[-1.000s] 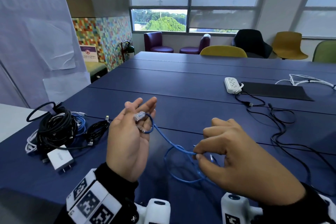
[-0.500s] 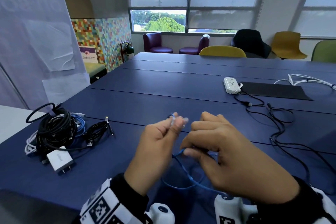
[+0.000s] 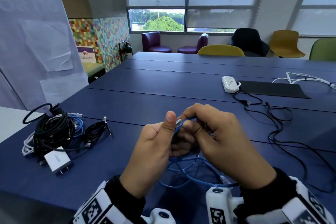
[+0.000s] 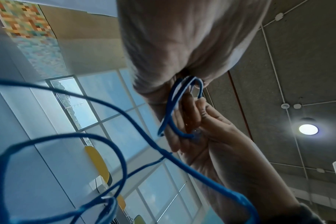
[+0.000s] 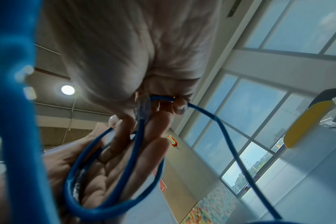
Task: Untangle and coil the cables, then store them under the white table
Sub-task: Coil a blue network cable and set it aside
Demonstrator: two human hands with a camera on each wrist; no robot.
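A thin blue network cable [image 3: 189,171] hangs in loose loops just above the blue table [image 3: 145,100], below both hands. My left hand [image 3: 160,138] grips it with the thumb up, and its clear plug [image 3: 178,122] sticks out beside the thumb. The right wrist view shows a loop of the cable [image 5: 109,159] lying round the left fingers [image 5: 144,144], with the plug [image 5: 143,109] at their tips. My right hand [image 3: 214,129] meets the left hand and pinches the cable [image 4: 170,106] close to the plug. The far end dangles near my right wrist.
A pile of black, white and blue cables [image 3: 52,129] with a white charger [image 3: 57,160] lies at the left, a small black coil [image 3: 96,129] beside it. The white table [image 3: 11,120] adjoins there. Right: power strip [image 3: 229,83], black mat [image 3: 272,89], loose black cables [image 3: 276,123].
My hands came together from apart. The left hand turned from open palm to gripping the cable, thumb up. The right hand rose to the plug, and the loops gathered under the hands.
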